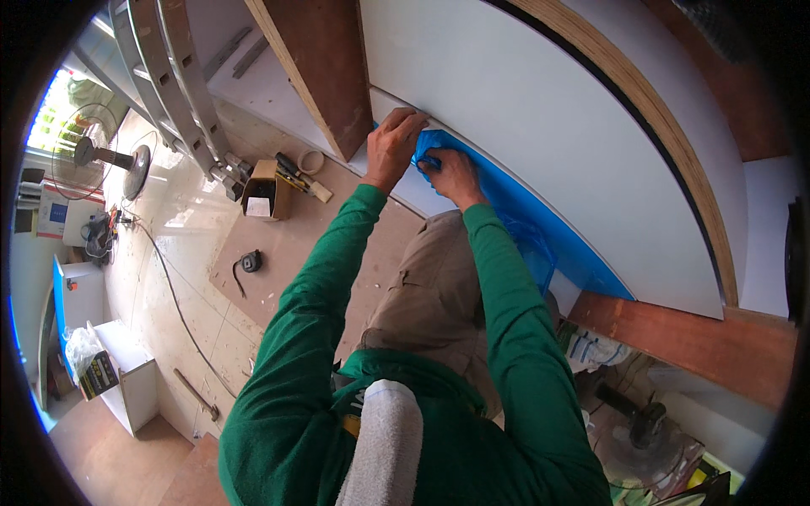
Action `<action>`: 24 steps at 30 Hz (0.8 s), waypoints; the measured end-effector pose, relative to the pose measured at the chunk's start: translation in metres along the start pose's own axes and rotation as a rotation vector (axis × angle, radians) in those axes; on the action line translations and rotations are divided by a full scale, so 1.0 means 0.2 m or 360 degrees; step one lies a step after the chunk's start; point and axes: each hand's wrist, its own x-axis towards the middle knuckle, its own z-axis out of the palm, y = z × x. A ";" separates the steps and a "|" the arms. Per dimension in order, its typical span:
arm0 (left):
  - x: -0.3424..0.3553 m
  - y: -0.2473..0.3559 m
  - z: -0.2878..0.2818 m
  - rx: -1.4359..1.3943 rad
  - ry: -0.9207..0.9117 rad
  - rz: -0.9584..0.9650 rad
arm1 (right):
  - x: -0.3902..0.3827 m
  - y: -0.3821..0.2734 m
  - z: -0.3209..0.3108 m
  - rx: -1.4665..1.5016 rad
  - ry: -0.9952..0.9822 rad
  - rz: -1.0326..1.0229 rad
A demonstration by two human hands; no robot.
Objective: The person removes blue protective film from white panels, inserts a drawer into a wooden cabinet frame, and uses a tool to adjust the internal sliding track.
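Observation:
My left hand point(392, 145) is at the narrow white ledge under the curved white panel point(540, 143), its fingers curled together at the edge; what they hold is hidden. Just right of it, my right hand point(453, 175) grips crumpled blue plastic film point(557, 253), which lies in a long band along the panel's lower edge, with loose folds hanging beside my leg. An upright brown board point(325, 76) with a pale plywood edge stands left of my left hand. Both forearms reach up from the lower edge.
An aluminium ladder point(160, 76), two fans point(128, 160) point(645, 426), a cardboard box point(266, 190) with tools beside it, a tape measure point(249, 263) and a cable point(169, 278) are around me. White cabinet pieces point(126, 379) are at left; a reddish board point(683, 346) is at right.

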 end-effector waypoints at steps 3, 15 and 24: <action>0.02 -0.02 -0.03 0.0118 -0.0042 0.0198 | 0.00 -0.02 -0.01 -0.0018 -0.0049 0.0067; -0.16 -0.22 0.01 -0.0343 0.0487 -0.0995 | -0.01 -0.03 -0.03 -0.0080 -0.0056 0.0024; -0.33 -0.33 0.13 -0.0916 0.0294 -0.1766 | -0.01 0.04 0.03 0.0036 0.0051 0.0048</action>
